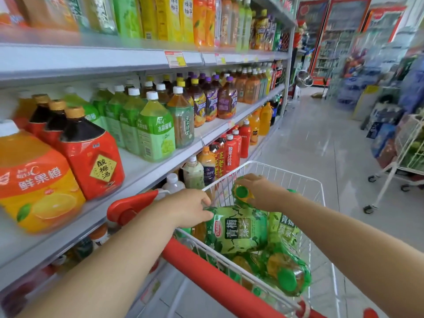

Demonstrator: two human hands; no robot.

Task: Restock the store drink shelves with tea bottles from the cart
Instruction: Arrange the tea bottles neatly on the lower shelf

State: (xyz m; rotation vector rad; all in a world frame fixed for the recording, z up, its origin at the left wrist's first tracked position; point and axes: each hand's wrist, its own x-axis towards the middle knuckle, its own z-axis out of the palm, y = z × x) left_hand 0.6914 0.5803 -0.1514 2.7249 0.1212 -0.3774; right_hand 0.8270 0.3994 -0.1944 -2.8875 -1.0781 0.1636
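- The right hand's fingers (246, 180) curl over the shoulder of a capped bottle (242, 192) of green tea, its green cap tipped toward the camera.
- The left hand's fingers (205, 204) bend down onto the top end of a labelled bottle (236, 230), which lies on its side; the fingertips are hidden, so the firmness of the grip cannot be told.
- The right hand (261, 191) and left hand (190, 207) are both inside the cart (286, 174), a white wire basket with a red handle (213, 276).
- A third bottle (286, 274) lies lower in the basket, untouched.
- Step in hand, by my judgement: picking stock up from the cart; nothing is yet lifted clear.
- The next move likely calls for raising each bottle over the wire rim and swinging left to the shelves.
- The drink shelf (160, 167), just left of the cart, holds orange, red and green bottles, with bare space toward its front edge.
- Pale tiled floor (321, 145) runs down the aisle to glass-fronted fridges (332, 31); a wheeled rack (403, 157) stands at right.
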